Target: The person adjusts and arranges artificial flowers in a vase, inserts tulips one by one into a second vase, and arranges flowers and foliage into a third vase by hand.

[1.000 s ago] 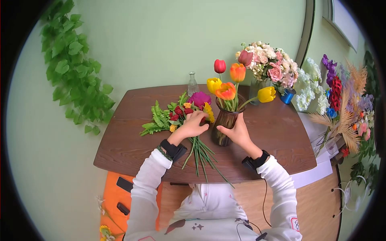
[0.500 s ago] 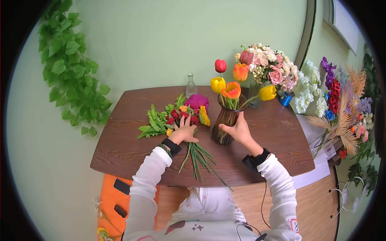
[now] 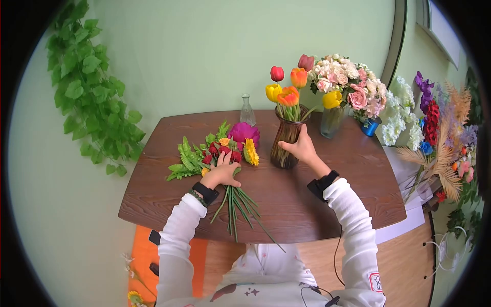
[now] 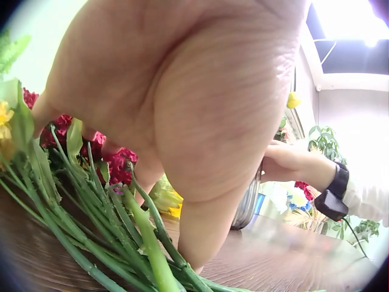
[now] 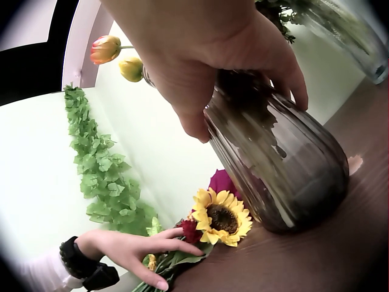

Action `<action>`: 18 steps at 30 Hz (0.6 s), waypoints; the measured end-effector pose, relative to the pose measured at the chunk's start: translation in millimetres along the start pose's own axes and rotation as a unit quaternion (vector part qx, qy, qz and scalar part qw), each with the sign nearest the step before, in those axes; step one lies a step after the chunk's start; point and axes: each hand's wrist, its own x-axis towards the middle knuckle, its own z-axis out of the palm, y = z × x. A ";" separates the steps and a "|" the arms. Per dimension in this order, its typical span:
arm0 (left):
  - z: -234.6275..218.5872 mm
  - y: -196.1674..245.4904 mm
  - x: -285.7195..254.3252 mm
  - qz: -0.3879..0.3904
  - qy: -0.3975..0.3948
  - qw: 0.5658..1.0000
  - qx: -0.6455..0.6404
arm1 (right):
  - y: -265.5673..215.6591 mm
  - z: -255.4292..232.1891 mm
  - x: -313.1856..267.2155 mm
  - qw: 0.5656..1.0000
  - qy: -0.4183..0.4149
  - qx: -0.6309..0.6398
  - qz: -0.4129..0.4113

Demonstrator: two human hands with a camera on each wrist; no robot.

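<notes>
My right hand (image 3: 302,147) grips a dark ribbed glass vase (image 3: 283,158) round its upper body, thumb on the near side. Red, orange and yellow tulips (image 3: 289,96) stand in it. To the left, my left hand (image 3: 221,173) lies spread over a bunch of flowers, its fingers among red blooms (image 3: 236,157). The bunch also has a magenta bloom (image 3: 242,134), a sunflower (image 3: 251,152) and fern leaves (image 3: 189,155). Its green stems (image 4: 91,234) pass beneath the left palm and fan toward the table's front edge. In the right wrist view the vase base (image 5: 304,207) meets the tabletop.
A small clear glass bottle (image 3: 247,110) stands at the table's back. Back right are a glass vase (image 3: 331,123) of pink and white roses (image 3: 353,87) and a blue pot (image 3: 370,127). More artificial flowers (image 3: 432,123) stand beyond the right edge of the wooden table (image 3: 327,204).
The right hand has moved the vase of tulips back across the table. The left hand has gone from above the bunch to lying spread on it, and the bunch has shifted left.
</notes>
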 end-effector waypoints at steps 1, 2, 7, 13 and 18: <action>0.1 -1.3 -0.7 -0.002 0.001 1.000 0.001 | 1.0 2.4 5.9 1.000 0.000 0.002 -0.002; 0.5 -1.9 -1.4 -0.001 0.001 1.000 -0.004 | 2.1 4.5 11.8 1.000 -0.002 -0.004 0.009; 0.9 -2.2 -2.0 0.002 0.004 1.000 -0.002 | 11.8 17.6 41.0 1.000 -0.003 -0.005 0.024; 3.3 -3.7 -1.3 0.009 0.008 1.000 -0.005 | 24.7 28.4 70.3 0.999 -0.006 0.004 0.032; 1.0 -2.9 -7.1 0.016 0.019 1.000 -0.001 | 34.8 34.6 89.1 1.000 -0.003 0.012 0.027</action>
